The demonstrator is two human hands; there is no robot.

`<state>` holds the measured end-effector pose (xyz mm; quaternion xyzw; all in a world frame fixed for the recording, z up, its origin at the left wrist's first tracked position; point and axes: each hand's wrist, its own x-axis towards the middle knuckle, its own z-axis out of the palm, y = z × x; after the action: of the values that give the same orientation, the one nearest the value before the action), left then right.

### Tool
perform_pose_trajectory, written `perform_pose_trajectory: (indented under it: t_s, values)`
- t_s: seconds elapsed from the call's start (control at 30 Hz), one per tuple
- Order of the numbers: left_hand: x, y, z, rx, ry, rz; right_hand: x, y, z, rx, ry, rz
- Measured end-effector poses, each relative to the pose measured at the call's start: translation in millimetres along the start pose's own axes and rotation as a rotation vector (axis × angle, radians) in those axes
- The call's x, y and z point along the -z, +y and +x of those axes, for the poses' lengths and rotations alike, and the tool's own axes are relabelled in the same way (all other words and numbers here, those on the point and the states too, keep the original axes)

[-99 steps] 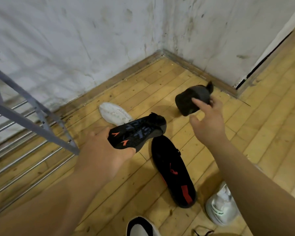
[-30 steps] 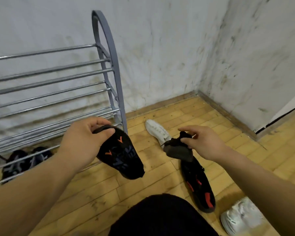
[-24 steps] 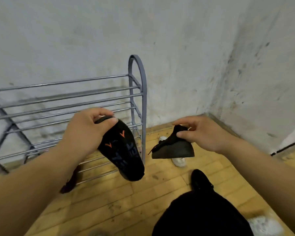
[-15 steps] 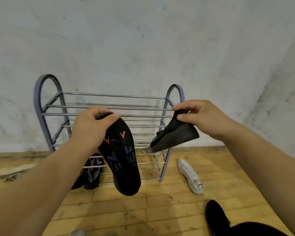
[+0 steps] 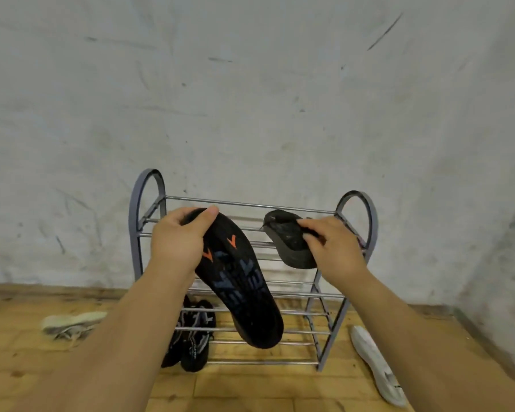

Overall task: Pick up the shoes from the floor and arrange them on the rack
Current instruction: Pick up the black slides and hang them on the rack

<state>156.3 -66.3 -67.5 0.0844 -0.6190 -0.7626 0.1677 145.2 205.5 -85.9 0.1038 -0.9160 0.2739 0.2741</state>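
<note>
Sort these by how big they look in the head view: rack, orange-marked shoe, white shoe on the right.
1. Rack
2. Orange-marked shoe. It is held nearer the camera, so whether it is truly bigger than the next one is unsure.
3. White shoe

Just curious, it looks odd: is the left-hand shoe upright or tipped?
Tipped: the black shoe hangs end-down from the left hand, its orange-marked sole facing the camera.
</note>
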Motion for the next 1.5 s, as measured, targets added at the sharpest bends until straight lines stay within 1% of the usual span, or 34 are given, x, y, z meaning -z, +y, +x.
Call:
perform_pose_trajectory:
  t_s: [0.07,0.17,0.27,0.37,0.5,0.57,0.63,0.67,0.7,0.77,0.83,0.9,1.0,1.07,1.17,1.3,1.37,1.43,1.5]
  values:
    - [-2,-4,8,0.032,0.010,-0.036,-24,15,-4,-0.054,-0.032,-0.029]
    - [-5,-9,18,0.069,0.021,-0.070,-37,16,10,-0.095,0.006,0.011]
    - [-7,-12,25,0.109,0.007,-0.102,-45,10,21,-0.083,0.014,0.038]
    - [-11,-13,29,0.143,-0.012,-0.139,-49,6,25,-0.082,-0.034,0.044]
    - [-16,-14,30,0.162,-0.043,-0.170,-34,1,31,-0.124,-0.092,0.048]
    - [-19,-14,30,0.165,-0.063,-0.181,-22,-4,26,-0.124,-0.059,0.060]
    - [-22,-11,28,0.163,-0.095,-0.203,-5,-17,23,-0.113,-0.002,0.140]
    - [-24,-9,28,0.158,-0.113,-0.219,5,-25,23,-0.114,-0.008,0.221]
    - [-26,-7,27,0.153,-0.132,-0.234,14,-32,22,-0.117,-0.058,0.311]
    - [-32,-2,25,0.142,-0.165,-0.263,30,-45,14,-0.088,-0.239,0.431]
    - [-39,3,21,0.132,-0.199,-0.291,36,-48,2,-0.047,-0.404,0.429]
    - [-49,4,13,0.133,-0.239,-0.319,39,-42,-15,-0.070,-0.489,0.461]
    - [-66,2,-1,0.155,-0.294,-0.369,42,-32,-34,-0.180,-0.536,0.590]
    - [-77,0,-9,0.159,-0.304,-0.360,45,-23,-39,-0.203,-0.497,0.590]
    - [-86,-5,-14,0.130,-0.311,-0.340,50,-9,-41,-0.260,-0.384,0.598]
    - [-91,-23,-12,-0.009,-0.295,-0.031,52,18,-40,-0.452,-0.105,0.704]
    - [-93,-37,-8,0.007,-0.303,0.079,50,35,-37,-0.577,0.014,0.789]
    - [-97,-48,-6,0.048,-0.350,0.164,47,48,-35,-0.675,0.064,0.849]
    - [-102,-58,-5,0.064,-0.394,0.266,42,57,-33,-0.737,0.075,0.870]
